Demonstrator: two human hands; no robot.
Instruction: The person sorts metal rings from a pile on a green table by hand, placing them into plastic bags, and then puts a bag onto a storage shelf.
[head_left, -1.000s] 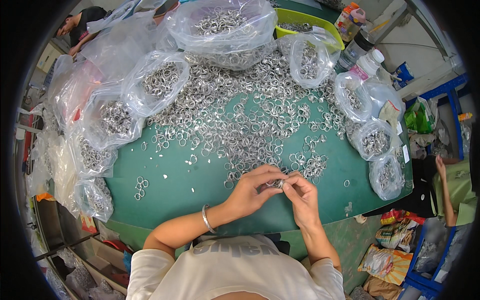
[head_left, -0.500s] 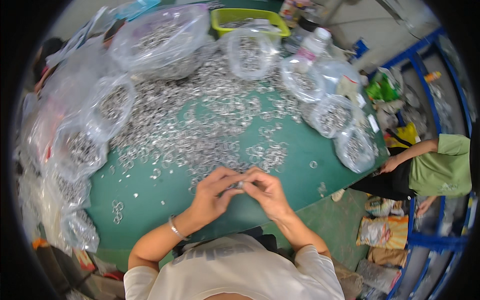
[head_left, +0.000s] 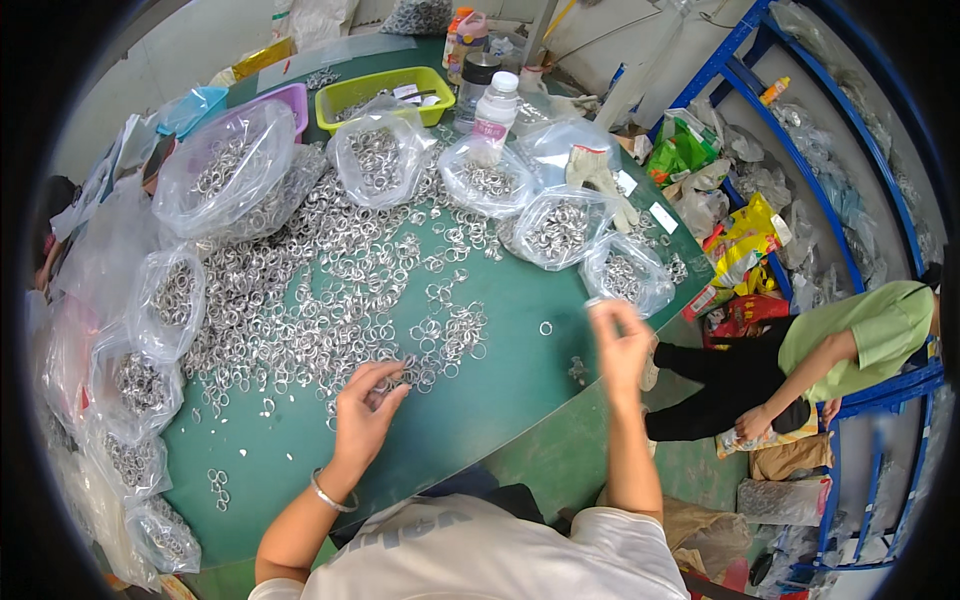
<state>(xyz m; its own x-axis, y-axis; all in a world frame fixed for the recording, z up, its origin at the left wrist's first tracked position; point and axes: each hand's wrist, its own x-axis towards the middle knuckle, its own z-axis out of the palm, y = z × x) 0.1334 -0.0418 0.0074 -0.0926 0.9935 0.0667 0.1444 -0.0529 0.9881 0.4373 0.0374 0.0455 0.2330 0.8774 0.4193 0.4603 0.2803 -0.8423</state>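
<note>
Hundreds of small, silvery rings [head_left: 265, 305] lie heaped across a green table [head_left: 500, 375], thickest at its middle and left, while more fill clear plastic bags [head_left: 655, 290] that line its far and side edges. Each ring looks light, stiff and thin, probably smooth enough to slip and apt to tangle with its neighbours; judging by its shape, the best hold is a fingertip pinch across the band, pressed gently in case the thin metal bends. The person's left hand [head_left: 367, 410] is just above the near edge of the heap, its fingers curled and its thumb stretched opposite, loosely enclosing what appear to be a few rings, with a small gap between thumb tip and fingertips. The right hand [head_left: 622, 355] is raised well apart from it, beside the nearest bag on the right, thumb and fingers drawn close together; something pale shows at the fingertips, but blur makes it impossible to tell whether a ring is pinched there.
</note>
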